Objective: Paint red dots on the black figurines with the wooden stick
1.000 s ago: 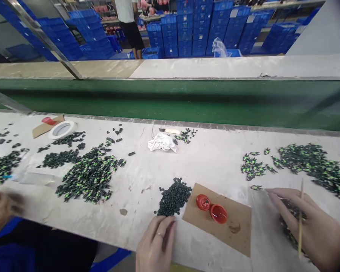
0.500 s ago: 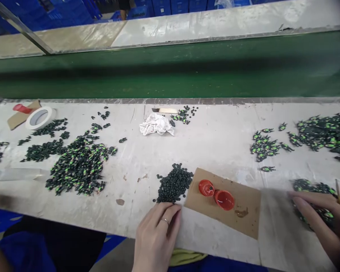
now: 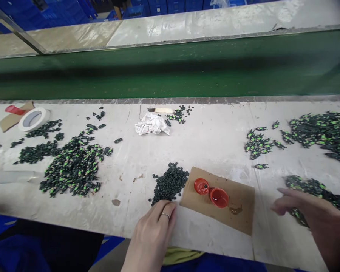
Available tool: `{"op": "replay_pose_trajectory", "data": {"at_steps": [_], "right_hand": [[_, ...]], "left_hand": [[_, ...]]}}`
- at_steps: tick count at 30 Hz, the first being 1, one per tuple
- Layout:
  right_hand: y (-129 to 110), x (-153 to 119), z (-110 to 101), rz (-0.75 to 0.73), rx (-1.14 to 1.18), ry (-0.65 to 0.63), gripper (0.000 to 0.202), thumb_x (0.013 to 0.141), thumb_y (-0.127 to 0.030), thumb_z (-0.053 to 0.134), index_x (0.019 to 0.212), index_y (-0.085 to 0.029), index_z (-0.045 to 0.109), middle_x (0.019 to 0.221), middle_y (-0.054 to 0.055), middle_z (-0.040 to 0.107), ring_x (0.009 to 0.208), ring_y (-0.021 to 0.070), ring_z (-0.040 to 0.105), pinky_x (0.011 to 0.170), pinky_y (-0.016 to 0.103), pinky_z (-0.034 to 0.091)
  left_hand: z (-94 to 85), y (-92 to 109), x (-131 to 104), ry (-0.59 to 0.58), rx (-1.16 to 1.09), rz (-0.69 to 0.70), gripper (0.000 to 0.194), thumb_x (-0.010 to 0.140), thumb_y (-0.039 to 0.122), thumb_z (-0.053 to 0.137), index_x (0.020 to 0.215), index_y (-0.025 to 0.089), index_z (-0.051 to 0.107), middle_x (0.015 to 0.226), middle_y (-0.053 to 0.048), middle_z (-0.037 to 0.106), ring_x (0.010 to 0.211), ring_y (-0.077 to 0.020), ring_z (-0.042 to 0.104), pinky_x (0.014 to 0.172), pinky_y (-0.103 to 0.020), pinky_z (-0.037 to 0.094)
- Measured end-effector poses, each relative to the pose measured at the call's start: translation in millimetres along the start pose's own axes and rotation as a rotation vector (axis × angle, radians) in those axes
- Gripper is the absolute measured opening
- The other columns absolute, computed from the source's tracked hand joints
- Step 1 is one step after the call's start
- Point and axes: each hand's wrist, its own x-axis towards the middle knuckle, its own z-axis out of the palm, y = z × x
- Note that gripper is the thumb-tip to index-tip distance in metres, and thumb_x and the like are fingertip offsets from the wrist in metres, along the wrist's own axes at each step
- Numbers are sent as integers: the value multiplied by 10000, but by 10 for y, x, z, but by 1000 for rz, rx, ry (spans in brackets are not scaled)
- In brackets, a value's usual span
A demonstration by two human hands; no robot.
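Brown cardboard [image 3: 243,221] sits between the two hands in the head view, with the left red cup [image 3: 201,186] and the right red cup [image 3: 219,198] side by side on it. Left hand [image 3: 151,232] rests on the tabletop [image 3: 209,139], fingers curled together right at the near edge of the heap of black discs [image 3: 170,185]. Hasn't shifted from there, and no way to say if a disc is pinched under those fingertips.

Right hand [image 3: 314,209] is the one that changed: half a second ago a thin stick poked up from it, now none shows, and the hand's a bit closer to the cardboard. It's blurred, so whether the fingers grip anything is anyone's guess. Just behind it is the near-right pile of black-and-green pieces [image 3: 300,183]; a lone piece [image 3: 261,166] lies farther off, short of the far-right heap [image 3: 320,128]. Discs, cups and lone piece keep the same layout, so this looks like a mid-motion beat to me, nothing newly placed.
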Motion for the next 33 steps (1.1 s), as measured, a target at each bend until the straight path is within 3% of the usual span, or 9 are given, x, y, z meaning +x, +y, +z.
{"op": "replay_pose_trajectory", "data": {"at_steps": [3, 6, 8, 10, 12, 15, 21, 27, 33], "right_hand": [[-305, 45, 47, -53, 256, -60, 493, 1006, -730, 433, 888, -281, 598, 559, 34, 577, 464, 196, 578, 459, 308, 520], [-606, 84, 45, -73, 233, -216, 202, 1023, -453, 617, 923, -280, 642, 755, 34, 671, 676, 166, 696, 600, 219, 579], [-757, 113, 42, -229, 195, -348, 42, 1012, -349, 676, 1035, -323, 701, 884, 15, 741, 793, 160, 750, 691, 186, 609], [-847, 144, 66, -353, 160, -350, 75, 1002, -325, 708, 1070, -347, 730, 919, -7, 779, 799, 157, 773, 688, 170, 623], [-885, 170, 132, -379, 114, -293, 60, 1022, -310, 681, 1030, -319, 740, 886, -14, 787, 753, 138, 771, 651, 155, 617], [-892, 193, 286, -388, 58, -275, 209, 1071, -210, 546, 946, -248, 709, 815, -11, 740, 694, 97, 719, 610, 151, 566], [-863, 197, 520, -413, 33, -277, 240, 1056, -115, 482, 876, -201, 617, 739, -10, 638, 668, 98, 586, 640, 201, 487], [-856, 193, 542, -410, 28, -300, 237, 1067, -116, 482, 889, -205, 610, 743, -23, 632, 666, 90, 566, 645, 194, 463], [-840, 119, 521, -342, 73, -319, 236, 1067, -140, 488, 896, -214, 634, 780, -16, 640, 676, 81, 614, 616, 173, 465]], "left_hand": [[-66, -12, 98, -95, 137, 147, 385, 871, -116, 411, 1056, 109, 663, 865, -69, 749, 720, -219, 760, 574, -291, 624], [-144, 8, 198, -141, 256, 248, 503, 722, -172, 354, 1022, 54, 688, 845, -126, 766, 727, -290, 756, 567, -372, 635], [-196, 24, 239, -129, 309, 301, 503, 720, -158, 350, 1050, 29, 680, 894, -174, 788, 767, -324, 770, 599, -413, 652], [-240, 44, 251, -97, 292, 331, 480, 755, -138, 340, 1066, 52, 652, 933, -184, 796, 812, -318, 786, 657, -412, 666], [-255, 75, 239, -82, 160, 282, 430, 828, -109, 321, 1046, 126, 607, 896, -131, 777, 780, -268, 780, 658, -360, 655], [-197, 155, 201, -75, -133, 66, 293, 973, -2, 364, 1015, 233, 534, 842, -20, 701, 693, -176, 727, 600, -256, 590], [15, 356, 152, -26, -418, -180, 157, 1044, 133, 446, 1031, 273, 515, 921, 15, 685, 731, -112, 688, 674, -194, 553], [142, 470, 122, -2, -524, -235, 185, 1036, 102, 452, 1041, 269, 532, 976, 0, 723, 823, -118, 726, 757, -201, 568], [202, 473, 114, 10, -526, -225, 167, 1031, 106, 474, 1032, 255, 549, 958, -16, 717, 796, -139, 714, 722, -225, 569]]}}
